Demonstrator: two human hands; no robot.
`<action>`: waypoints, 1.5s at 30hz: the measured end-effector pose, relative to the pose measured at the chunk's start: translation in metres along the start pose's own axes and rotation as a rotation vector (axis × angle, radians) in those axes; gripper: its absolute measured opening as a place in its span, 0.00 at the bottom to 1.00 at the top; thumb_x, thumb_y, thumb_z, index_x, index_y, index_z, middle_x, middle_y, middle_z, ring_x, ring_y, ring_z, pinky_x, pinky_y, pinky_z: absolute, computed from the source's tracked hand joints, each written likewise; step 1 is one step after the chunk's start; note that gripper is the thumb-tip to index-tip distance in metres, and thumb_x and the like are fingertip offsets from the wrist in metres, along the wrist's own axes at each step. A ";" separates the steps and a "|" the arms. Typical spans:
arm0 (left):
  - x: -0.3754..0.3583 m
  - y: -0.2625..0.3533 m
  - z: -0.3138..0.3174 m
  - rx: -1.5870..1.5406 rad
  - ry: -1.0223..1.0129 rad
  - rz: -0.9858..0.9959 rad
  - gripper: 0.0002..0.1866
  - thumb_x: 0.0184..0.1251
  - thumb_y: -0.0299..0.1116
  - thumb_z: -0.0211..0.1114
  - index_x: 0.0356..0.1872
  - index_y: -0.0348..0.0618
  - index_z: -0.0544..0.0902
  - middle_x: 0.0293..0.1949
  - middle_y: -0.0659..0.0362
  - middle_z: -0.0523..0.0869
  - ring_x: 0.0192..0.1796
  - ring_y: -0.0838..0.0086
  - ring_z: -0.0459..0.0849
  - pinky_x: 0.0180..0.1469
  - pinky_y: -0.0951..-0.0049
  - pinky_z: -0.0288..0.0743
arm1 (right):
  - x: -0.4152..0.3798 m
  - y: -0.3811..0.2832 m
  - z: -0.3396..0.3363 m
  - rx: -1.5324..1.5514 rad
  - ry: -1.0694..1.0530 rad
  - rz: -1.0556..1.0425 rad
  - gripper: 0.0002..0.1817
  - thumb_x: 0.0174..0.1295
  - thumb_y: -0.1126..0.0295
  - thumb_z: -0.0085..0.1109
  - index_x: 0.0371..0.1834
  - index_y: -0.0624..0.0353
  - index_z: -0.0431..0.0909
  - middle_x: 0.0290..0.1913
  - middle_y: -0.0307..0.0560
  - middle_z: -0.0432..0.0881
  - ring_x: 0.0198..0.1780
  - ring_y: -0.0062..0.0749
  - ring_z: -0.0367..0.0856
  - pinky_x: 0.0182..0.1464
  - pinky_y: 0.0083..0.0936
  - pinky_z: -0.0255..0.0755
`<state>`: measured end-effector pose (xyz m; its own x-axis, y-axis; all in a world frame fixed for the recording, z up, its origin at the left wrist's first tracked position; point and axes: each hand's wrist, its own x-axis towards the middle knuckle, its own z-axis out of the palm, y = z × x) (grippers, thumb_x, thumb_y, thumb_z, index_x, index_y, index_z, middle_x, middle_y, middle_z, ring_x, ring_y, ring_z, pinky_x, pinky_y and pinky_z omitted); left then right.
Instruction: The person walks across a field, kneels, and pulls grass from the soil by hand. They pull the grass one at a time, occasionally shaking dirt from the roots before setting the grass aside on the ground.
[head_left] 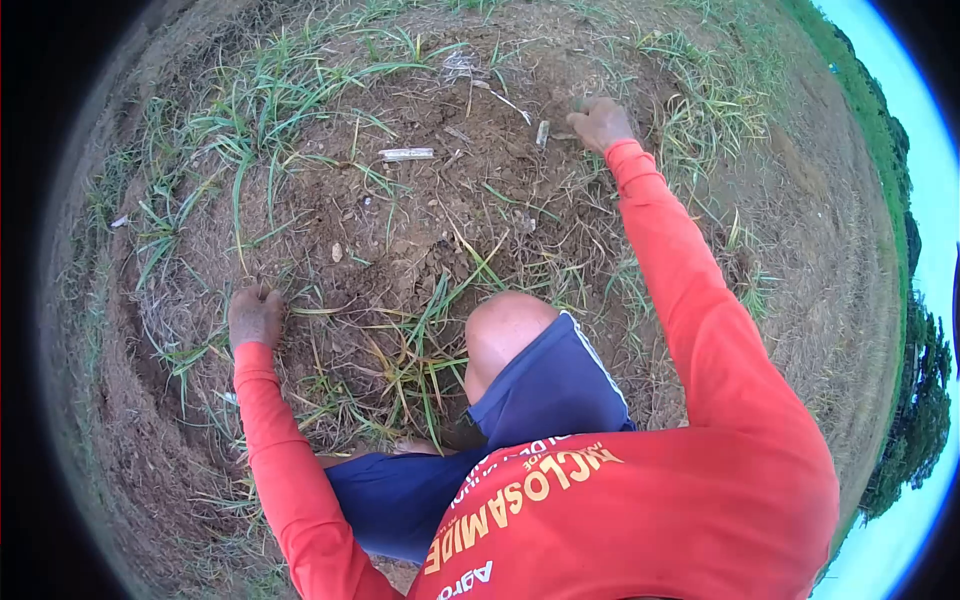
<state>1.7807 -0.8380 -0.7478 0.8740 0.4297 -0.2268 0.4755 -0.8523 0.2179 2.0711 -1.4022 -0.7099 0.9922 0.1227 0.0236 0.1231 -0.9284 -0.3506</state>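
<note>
My left hand [256,315] is low over the soil at the left, its fingers curled together. A long thin grass blade [240,215] runs down to its fingertips from a green clump [255,135]. Farther out at the right, my right hand [602,125] is closed close to the bare soil, with a small green bit at its fingertips. What it grips is mostly hidden by the fingers, and I cannot tell its kind. Just left of that hand lies a short pale stick-like piece [542,133].
A pale, flat broken piece [406,155] lies on the soil between my hands. Grass tufts [425,350] grow in front of my bent knee [508,335]. More grass [715,110] stands right of my right hand. Trees [910,420] and sky line the right edge.
</note>
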 end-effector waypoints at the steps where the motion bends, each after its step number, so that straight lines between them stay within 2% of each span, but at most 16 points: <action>1: -0.011 0.016 -0.013 -0.085 -0.006 -0.062 0.21 0.66 0.48 0.67 0.45 0.38 0.87 0.44 0.39 0.88 0.51 0.44 0.86 0.56 0.50 0.77 | -0.006 0.001 -0.005 0.180 -0.002 0.029 0.13 0.65 0.60 0.70 0.38 0.61 0.88 0.31 0.38 0.86 0.33 0.26 0.80 0.39 0.28 0.75; 3: 0.005 0.007 -0.002 -0.137 0.151 -0.077 0.20 0.66 0.48 0.67 0.42 0.38 0.88 0.42 0.40 0.89 0.49 0.45 0.87 0.55 0.51 0.78 | 0.033 -0.024 -0.019 0.456 0.000 -0.025 0.15 0.65 0.59 0.70 0.40 0.62 0.88 0.32 0.40 0.86 0.35 0.27 0.80 0.41 0.28 0.74; 8: -0.003 0.020 0.000 -0.229 0.087 -0.015 0.19 0.68 0.48 0.68 0.42 0.40 0.89 0.37 0.45 0.90 0.43 0.49 0.89 0.51 0.54 0.79 | -0.016 -0.018 -0.028 0.790 -0.062 -0.031 0.16 0.65 0.58 0.70 0.40 0.62 0.88 0.32 0.38 0.86 0.36 0.23 0.78 0.44 0.25 0.71; 12: -0.003 0.022 0.004 -0.149 0.102 0.011 0.18 0.67 0.46 0.67 0.42 0.41 0.89 0.38 0.45 0.91 0.44 0.49 0.89 0.51 0.55 0.79 | -0.076 0.056 -0.089 0.604 0.068 0.148 0.16 0.69 0.60 0.67 0.45 0.64 0.86 0.34 0.38 0.87 0.38 0.17 0.80 0.42 0.24 0.74; 13: -0.001 0.020 0.003 -0.095 0.066 -0.028 0.19 0.68 0.47 0.66 0.43 0.40 0.89 0.40 0.44 0.90 0.46 0.48 0.89 0.53 0.54 0.79 | -0.083 0.104 -0.100 0.485 0.141 0.201 0.20 0.66 0.59 0.68 0.53 0.64 0.85 0.40 0.45 0.90 0.42 0.28 0.86 0.49 0.29 0.78; 14: 0.001 0.020 0.003 -0.047 0.032 -0.063 0.19 0.68 0.47 0.65 0.44 0.39 0.89 0.42 0.43 0.90 0.48 0.47 0.88 0.55 0.53 0.79 | -0.092 0.161 -0.109 -0.012 0.240 0.264 0.28 0.63 0.58 0.70 0.61 0.66 0.81 0.52 0.58 0.89 0.52 0.44 0.89 0.60 0.36 0.79; 16: 0.006 0.017 0.008 0.069 -0.023 -0.093 0.22 0.69 0.48 0.63 0.46 0.37 0.88 0.47 0.40 0.89 0.52 0.45 0.87 0.59 0.52 0.78 | -0.123 0.166 -0.110 -0.661 0.305 0.499 0.35 0.61 0.57 0.70 0.68 0.67 0.76 0.63 0.67 0.82 0.58 0.54 0.86 0.64 0.41 0.77; 18: 0.016 0.012 0.016 0.190 -0.031 -0.096 0.24 0.69 0.49 0.61 0.49 0.34 0.86 0.52 0.36 0.87 0.57 0.43 0.85 0.63 0.50 0.76 | -0.132 0.145 -0.076 -0.227 0.251 0.213 0.36 0.62 0.58 0.69 0.71 0.66 0.74 0.67 0.68 0.79 0.60 0.52 0.85 0.62 0.40 0.78; 19: 0.016 0.016 0.015 0.177 -0.063 -0.117 0.25 0.70 0.49 0.61 0.50 0.33 0.85 0.53 0.35 0.86 0.59 0.42 0.84 0.64 0.50 0.76 | -0.138 0.100 -0.050 0.217 0.129 0.164 0.34 0.64 0.59 0.67 0.71 0.64 0.75 0.66 0.65 0.81 0.58 0.48 0.86 0.61 0.38 0.79; 22: 0.016 0.021 0.010 0.154 -0.128 -0.156 0.26 0.70 0.48 0.59 0.52 0.31 0.84 0.56 0.33 0.84 0.62 0.41 0.82 0.67 0.51 0.75 | -0.141 -0.029 0.010 0.385 -0.105 -0.205 0.24 0.63 0.62 0.69 0.63 0.58 0.82 0.48 0.55 0.84 0.48 0.42 0.86 0.56 0.35 0.79; 27: -0.003 0.023 0.002 0.124 -0.143 -0.215 0.24 0.72 0.45 0.57 0.55 0.32 0.84 0.57 0.34 0.84 0.62 0.42 0.82 0.67 0.51 0.75 | -0.122 -0.105 0.081 0.212 -0.087 -0.580 0.23 0.58 0.63 0.70 0.58 0.54 0.84 0.51 0.56 0.79 0.57 0.55 0.78 0.60 0.43 0.75; 30: -0.013 0.010 0.009 0.144 -0.045 -0.007 0.25 0.72 0.45 0.58 0.56 0.32 0.83 0.56 0.34 0.84 0.61 0.42 0.83 0.66 0.50 0.75 | -0.117 -0.107 0.080 -0.002 -0.198 -0.542 0.23 0.55 0.66 0.69 0.57 0.54 0.83 0.53 0.57 0.77 0.58 0.57 0.76 0.60 0.46 0.75; 34: -0.006 -0.001 0.020 0.128 -0.067 -0.036 0.25 0.71 0.45 0.58 0.56 0.32 0.82 0.55 0.34 0.85 0.60 0.42 0.83 0.65 0.50 0.76 | -0.076 -0.076 0.084 0.217 0.274 -0.419 0.22 0.53 0.73 0.65 0.54 0.55 0.82 0.53 0.56 0.77 0.55 0.54 0.77 0.60 0.46 0.75; 37: 0.001 0.000 0.025 0.140 -0.108 -0.076 0.24 0.70 0.44 0.58 0.55 0.32 0.82 0.55 0.34 0.85 0.61 0.42 0.83 0.65 0.50 0.75 | -0.069 -0.079 0.065 0.136 0.584 -0.546 0.18 0.53 0.75 0.64 0.50 0.56 0.84 0.50 0.54 0.79 0.52 0.51 0.78 0.58 0.44 0.75; 40: 0.005 0.007 0.018 0.143 -0.161 -0.103 0.24 0.69 0.44 0.59 0.54 0.32 0.83 0.55 0.34 0.84 0.61 0.42 0.82 0.66 0.50 0.76 | -0.102 -0.083 0.063 0.099 0.121 -0.686 0.15 0.54 0.74 0.64 0.46 0.55 0.85 0.47 0.52 0.80 0.50 0.50 0.79 0.56 0.43 0.74; 45: 0.001 0.009 0.014 0.088 -0.136 -0.094 0.24 0.69 0.44 0.60 0.54 0.31 0.83 0.55 0.32 0.84 0.61 0.42 0.83 0.65 0.50 0.76 | -0.116 -0.087 0.098 0.238 -0.012 -0.646 0.04 0.61 0.70 0.67 0.34 0.58 0.86 0.36 0.48 0.82 0.44 0.47 0.80 0.52 0.40 0.75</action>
<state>1.7849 -0.8493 -0.7590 0.8018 0.4692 -0.3701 0.5384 -0.8359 0.1067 1.9428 -1.3012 -0.7742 0.7207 0.6309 0.2874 0.6808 -0.5657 -0.4653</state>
